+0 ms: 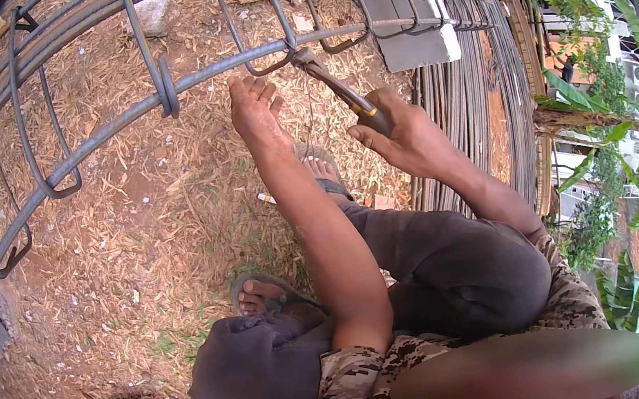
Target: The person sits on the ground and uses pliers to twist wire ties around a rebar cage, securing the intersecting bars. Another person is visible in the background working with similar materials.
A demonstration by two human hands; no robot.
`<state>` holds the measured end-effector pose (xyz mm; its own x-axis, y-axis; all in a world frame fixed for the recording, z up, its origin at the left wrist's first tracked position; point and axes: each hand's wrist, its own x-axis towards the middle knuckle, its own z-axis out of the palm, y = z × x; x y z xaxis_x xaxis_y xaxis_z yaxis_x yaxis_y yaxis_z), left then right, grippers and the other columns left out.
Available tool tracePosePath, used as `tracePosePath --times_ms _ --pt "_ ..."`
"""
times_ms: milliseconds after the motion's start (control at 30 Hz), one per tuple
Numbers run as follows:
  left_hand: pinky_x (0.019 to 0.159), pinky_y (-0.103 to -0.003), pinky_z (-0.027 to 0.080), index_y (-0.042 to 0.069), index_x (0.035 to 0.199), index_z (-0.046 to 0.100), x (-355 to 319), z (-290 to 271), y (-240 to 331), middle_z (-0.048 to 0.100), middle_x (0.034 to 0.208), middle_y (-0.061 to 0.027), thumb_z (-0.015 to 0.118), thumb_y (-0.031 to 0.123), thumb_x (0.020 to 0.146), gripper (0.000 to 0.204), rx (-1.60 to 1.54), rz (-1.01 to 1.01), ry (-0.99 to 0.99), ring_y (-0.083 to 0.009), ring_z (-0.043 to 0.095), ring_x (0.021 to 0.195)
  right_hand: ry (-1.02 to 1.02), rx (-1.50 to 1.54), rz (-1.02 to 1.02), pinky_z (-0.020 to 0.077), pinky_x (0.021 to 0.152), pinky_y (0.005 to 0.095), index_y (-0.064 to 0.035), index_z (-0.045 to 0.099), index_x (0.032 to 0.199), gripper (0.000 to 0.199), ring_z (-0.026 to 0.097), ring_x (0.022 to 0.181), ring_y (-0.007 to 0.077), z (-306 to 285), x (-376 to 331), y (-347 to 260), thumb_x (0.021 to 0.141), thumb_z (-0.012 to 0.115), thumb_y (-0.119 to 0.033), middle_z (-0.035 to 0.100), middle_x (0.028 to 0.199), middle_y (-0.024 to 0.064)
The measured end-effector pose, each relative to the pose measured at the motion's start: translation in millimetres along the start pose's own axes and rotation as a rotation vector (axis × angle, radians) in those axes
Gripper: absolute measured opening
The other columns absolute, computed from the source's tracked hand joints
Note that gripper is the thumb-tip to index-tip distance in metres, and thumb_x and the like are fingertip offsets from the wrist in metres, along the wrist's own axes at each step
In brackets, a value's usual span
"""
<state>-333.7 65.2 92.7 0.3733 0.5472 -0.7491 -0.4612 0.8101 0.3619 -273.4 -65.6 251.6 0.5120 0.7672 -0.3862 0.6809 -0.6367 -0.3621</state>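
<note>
Overhead, a rebar cage (156,100) of long curved bars and bent stirrups is seen arching across the upper part of the view. A pair of pincers (335,85) with a yellow-and-black handle is gripped in the right hand (401,138), whose fingers (364,135) are closed around the handle. The tool's head is pressed against the joint (296,53) where 1 stirrup (274,8) crosses a long bar (233,62). The left hand (253,114) is held just below that same bar, near the joint, with its fingers spread open and nothing gripped; whether the fingertips touch the steel cannot be told. A thin tie wire (309,106) is seen hanging down from the joint between the 2 hands. Below, 2 sandalled feet (263,294) are planted on ground (134,227) covered with dry leaves and wood shavings. A bundle of straight rebar (477,93) is stacked to the right, beside green banana leaves (638,176).
</note>
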Motion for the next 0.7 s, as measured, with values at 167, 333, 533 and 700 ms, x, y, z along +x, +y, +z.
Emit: tracePosePath --times_ms 167,333,533,700 --pt "0.087 -0.044 0.05 -0.001 0.119 0.05 21 24 5 0.063 0.106 -0.0178 0.048 0.043 0.101 0.047 -0.049 -0.022 -0.124 -0.029 0.063 0.092 -0.685 1.53 0.424 0.048 0.049 0.0348 -0.0054 0.054 0.103 0.022 0.051 0.054 0.0161 -17 8 9 0.093 0.068 -0.018 0.05 0.073 0.004" --pt "0.105 -0.051 0.038 -0.003 0.136 0.04 -19 26 -3 0.059 0.116 -0.0234 0.037 0.067 0.095 0.081 -0.364 -0.187 -0.22 -0.0375 0.054 0.117 -0.747 1.626 0.445 0.0533 0.041 0.0328 -0.0034 0.05 0.1 0.033 0.059 0.05 0.0185 -23 13 13 0.087 0.074 -0.021 0.057 0.071 0.0102" --pt "0.101 -0.052 0.046 0.0 0.128 0.05 -54 44 -18 0.062 0.116 -0.023 0.062 0.043 0.092 0.057 -0.51 -0.224 -0.811 -0.0369 0.061 0.112 -0.719 1.577 0.534 0.0573 0.041 0.0361 -0.0029 0.05 0.1 0.032 0.062 0.046 0.0249 -28 13 16 0.085 0.075 -0.017 0.059 0.068 0.0136" --pt "0.086 -0.048 0.055 0.002 0.105 0.063 -69 51 4 0.069 0.098 -0.0142 0.069 0.031 0.088 0.034 -0.638 -0.401 -0.688 -0.0323 0.068 0.097 -0.617 1.283 0.593 0.0576 0.041 0.035 0.0025 0.053 0.098 0.025 0.065 0.047 0.0261 -37 11 9 0.087 0.07 -0.013 0.061 0.065 0.0129"
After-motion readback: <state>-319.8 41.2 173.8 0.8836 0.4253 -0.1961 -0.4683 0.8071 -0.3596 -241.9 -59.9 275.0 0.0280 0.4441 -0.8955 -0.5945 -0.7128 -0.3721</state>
